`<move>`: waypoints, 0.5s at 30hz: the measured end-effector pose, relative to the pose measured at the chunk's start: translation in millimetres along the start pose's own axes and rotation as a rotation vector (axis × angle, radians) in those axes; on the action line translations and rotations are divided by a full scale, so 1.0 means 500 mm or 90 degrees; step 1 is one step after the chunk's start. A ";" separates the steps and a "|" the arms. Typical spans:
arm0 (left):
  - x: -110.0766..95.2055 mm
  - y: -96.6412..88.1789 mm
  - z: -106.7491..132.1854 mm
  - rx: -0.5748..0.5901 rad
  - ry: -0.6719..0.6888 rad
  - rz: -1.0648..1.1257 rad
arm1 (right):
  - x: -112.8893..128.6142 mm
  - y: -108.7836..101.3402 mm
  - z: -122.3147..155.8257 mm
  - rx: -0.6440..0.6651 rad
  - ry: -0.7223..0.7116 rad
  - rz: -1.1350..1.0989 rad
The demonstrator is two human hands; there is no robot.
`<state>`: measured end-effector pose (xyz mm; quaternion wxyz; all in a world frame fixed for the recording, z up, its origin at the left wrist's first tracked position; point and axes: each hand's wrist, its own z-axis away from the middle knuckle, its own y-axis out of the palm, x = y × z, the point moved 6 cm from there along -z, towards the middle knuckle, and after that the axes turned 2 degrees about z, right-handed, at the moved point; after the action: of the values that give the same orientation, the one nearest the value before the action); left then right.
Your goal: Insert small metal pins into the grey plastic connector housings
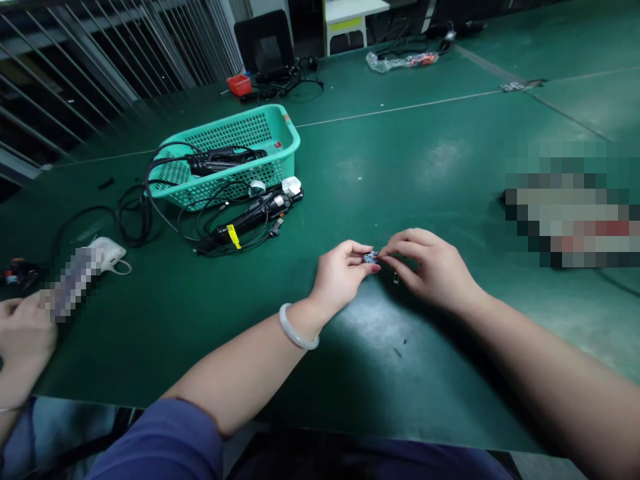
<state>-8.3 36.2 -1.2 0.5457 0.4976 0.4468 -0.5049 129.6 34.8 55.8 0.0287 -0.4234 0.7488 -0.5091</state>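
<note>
A small blue piece with pale spots, which looks like a circuit board [371, 257], is pinched between the thumb and fingers of my left hand [343, 273], just above the green table. My right hand [429, 267] is closed at the board's right edge, its thumb and fingertips pressed together. Whether those fingertips grip the board or some tiny part is too small to make out. A small shiny rectangular piece [396, 278] shows on the table beneath my right hand.
Left of my hands stand a green basket [240, 127] holding a black device and cables, and another black device [250, 217] with a yellow tag. At far left a co-worker's hand [25, 333] holds a blurred-out object. A pixelated item [575, 220] lies at right.
</note>
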 end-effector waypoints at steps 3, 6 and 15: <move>0.001 0.000 0.001 0.000 0.003 0.005 | -0.003 -0.005 -0.002 -0.011 0.012 0.006; -0.002 0.002 0.002 0.002 -0.001 0.010 | -0.015 -0.013 -0.004 -0.023 0.029 -0.004; 0.000 0.032 0.006 0.132 -0.090 0.159 | -0.019 -0.020 -0.004 0.014 -0.001 -0.140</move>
<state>7.4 33.1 0.7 0.5799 0.5662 0.2876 -0.5103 140.6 41.4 61.0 -0.0218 -0.5029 0.6922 -0.5172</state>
